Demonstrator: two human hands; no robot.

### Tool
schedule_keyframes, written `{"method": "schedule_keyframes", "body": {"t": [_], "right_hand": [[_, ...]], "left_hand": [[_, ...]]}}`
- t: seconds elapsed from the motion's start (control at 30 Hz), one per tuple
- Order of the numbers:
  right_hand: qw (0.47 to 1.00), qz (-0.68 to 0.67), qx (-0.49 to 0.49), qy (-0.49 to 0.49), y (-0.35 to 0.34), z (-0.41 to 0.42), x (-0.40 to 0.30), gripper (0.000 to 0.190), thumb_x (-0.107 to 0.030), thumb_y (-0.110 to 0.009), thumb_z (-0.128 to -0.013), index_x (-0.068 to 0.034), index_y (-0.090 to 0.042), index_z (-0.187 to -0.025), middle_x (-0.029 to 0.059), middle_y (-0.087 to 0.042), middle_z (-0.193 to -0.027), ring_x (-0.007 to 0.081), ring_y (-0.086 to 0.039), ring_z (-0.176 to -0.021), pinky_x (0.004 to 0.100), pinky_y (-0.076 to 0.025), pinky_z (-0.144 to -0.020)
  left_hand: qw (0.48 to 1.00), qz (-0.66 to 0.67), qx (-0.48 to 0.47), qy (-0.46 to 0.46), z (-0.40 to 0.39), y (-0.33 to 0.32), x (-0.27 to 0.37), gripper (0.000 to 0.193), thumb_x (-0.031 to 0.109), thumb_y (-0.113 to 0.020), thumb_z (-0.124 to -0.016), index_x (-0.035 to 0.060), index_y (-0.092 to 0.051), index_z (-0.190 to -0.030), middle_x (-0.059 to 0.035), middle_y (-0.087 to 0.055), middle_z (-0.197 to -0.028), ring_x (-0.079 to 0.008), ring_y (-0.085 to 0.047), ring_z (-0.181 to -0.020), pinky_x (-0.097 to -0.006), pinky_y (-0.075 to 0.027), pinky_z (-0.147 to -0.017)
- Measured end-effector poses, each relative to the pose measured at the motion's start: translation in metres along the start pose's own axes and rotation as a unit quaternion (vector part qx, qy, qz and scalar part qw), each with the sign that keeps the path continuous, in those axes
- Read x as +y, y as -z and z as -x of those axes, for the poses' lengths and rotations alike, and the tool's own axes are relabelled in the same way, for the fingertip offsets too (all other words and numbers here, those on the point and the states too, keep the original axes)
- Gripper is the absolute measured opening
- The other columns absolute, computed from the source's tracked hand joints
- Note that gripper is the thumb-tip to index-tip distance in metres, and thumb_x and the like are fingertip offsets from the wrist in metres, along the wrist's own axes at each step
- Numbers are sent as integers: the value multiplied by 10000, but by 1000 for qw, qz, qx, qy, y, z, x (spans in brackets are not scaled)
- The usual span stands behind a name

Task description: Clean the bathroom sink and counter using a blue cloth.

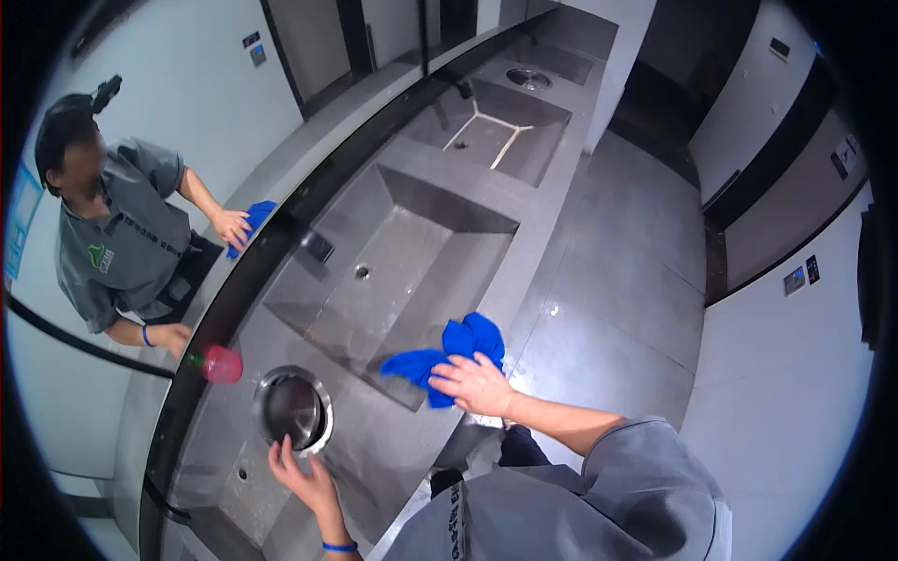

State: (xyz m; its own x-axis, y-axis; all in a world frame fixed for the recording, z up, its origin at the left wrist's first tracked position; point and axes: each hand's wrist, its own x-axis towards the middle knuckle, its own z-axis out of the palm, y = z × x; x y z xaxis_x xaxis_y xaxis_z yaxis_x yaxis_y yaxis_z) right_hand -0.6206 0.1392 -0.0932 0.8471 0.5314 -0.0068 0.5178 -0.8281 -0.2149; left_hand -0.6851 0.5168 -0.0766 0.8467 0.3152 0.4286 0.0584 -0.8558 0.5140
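My right hand (477,386) rests on a crumpled blue cloth (476,336) with its fingers spread over the folds. The cloth lies across the front rim of the stone sink basin (414,280) and covers part of its near corner. My left hand (305,477), a blue band at its wrist, is at the lower edge of a round stainless steel bin opening (324,438) set in the counter. Its fingers are apart with nothing visible between them. Inside the ring, a round metal flap (291,407) sits tilted; whether my fingertips touch it cannot be told.
By the mirror stands a pink bottle (223,365) with a green top. A black faucet (317,247) overhangs the middle basin. Another basin (242,501) lies at lower left. Farther along are a basin with pale strips (498,119) and a second metal ring (530,79).
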Motion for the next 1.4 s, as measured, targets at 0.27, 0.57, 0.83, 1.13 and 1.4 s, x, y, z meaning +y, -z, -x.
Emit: {"method": "schedule_keyframes", "body": {"t": [0.27, 0.57, 0.83, 1.13, 1.4], "right_hand": [[993, -17, 86, -80, 62, -26, 216, 537, -218, -700, -855, -241, -566, -1375, 21, -506, -1452, 262, -444, -1371, 571, -393, -1076], [991, -70, 50, -105, 111, -48, 367, 526, -238, -693, -882, -241, -554, -1389, 6, -460, -1501, 258, -403, -1410, 577, -341, -1128], [990, -39, 94, -100, 118, -61, 489, 573, -287, -707, -868, -230, -533, -1410, -3, -444, -1514, 243, -387, -1418, 551, -329, -1125], [983, -25, 88, -160, 159, -88, 690, 557, -256, -689, -889, -257, -514, -1418, 5, -444, -1514, 273, -402, -1419, 556, -321, -1117], [958, -5, 85, -275, 192, -119, 854, 585, -255, -661, -916, -263, -452, -1462, 14, -404, -1541, 309, -358, -1445, 594, -293, -1140]], "left_hand": [[997, -16, -33, 62, 94, -15, 118, 546, -14, -647, -784, 49, -587, -1323, -213, -460, -1361, -387, -454, -1289, -478, -353, -1104], [988, 40, -128, 75, 84, -88, 285, 525, 9, -643, -771, 38, -596, -1294, -211, -459, -1338, -384, -466, -1261, -480, -364, -1093], [982, 77, -154, 74, 26, -201, 363, 506, -7, -654, -777, 40, -617, -1280, -199, -491, -1301, -368, -489, -1239, -470, -387, -1075], [970, 162, -180, 13, -90, -377, 509, 522, -32, -687, -768, 89, -643, -1274, -155, -543, -1298, -303, -544, -1198, -408, -452, -953], [952, 195, -233, -27, -199, -466, 610, 482, -53, -680, -789, 69, -649, -1254, -174, -544, -1282, -330, -548, -1218, -417, -441, -1041]]}}
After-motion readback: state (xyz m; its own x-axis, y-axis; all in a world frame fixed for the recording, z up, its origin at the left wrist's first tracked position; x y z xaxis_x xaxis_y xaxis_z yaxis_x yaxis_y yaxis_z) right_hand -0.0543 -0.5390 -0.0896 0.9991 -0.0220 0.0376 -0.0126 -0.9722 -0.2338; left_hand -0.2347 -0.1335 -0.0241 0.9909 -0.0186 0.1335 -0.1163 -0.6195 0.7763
